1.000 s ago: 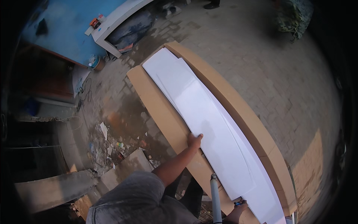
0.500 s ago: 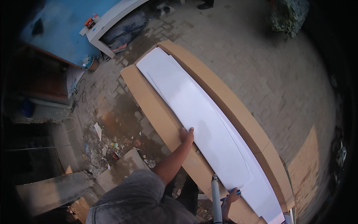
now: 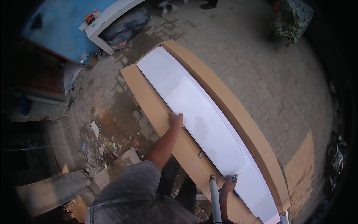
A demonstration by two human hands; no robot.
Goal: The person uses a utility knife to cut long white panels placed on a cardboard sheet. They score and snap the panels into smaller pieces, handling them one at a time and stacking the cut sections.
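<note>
A long white sheet (image 3: 201,119) lies on top of other white sheets (image 3: 257,186) inside an open, long brown cardboard box (image 3: 231,115). At the sheet's left edge, my left hand (image 3: 176,119) is closed on it, thumb on top and the other fingers mostly hidden. My right hand (image 3: 228,183) is nearer, by the sheet's near end. It is closed around a slim blue object (image 3: 234,178), whose kind I cannot make out, and its fingertips touch the sheet's edge. Another blue bit (image 3: 236,194) shows just below this hand.
A grey metal pole (image 3: 215,198) rises beside my right forearm. Rubble and scraps (image 3: 108,143) litter the ground at the left. Further off are a white bench (image 3: 108,22), a bucket (image 3: 88,60) and a camouflage-patterned cover (image 3: 292,20). Paving bricks (image 3: 261,71) extend to the right.
The top sheet has slid toward the box's far end and a little left. Both my hands have moved the same way with it.
</note>
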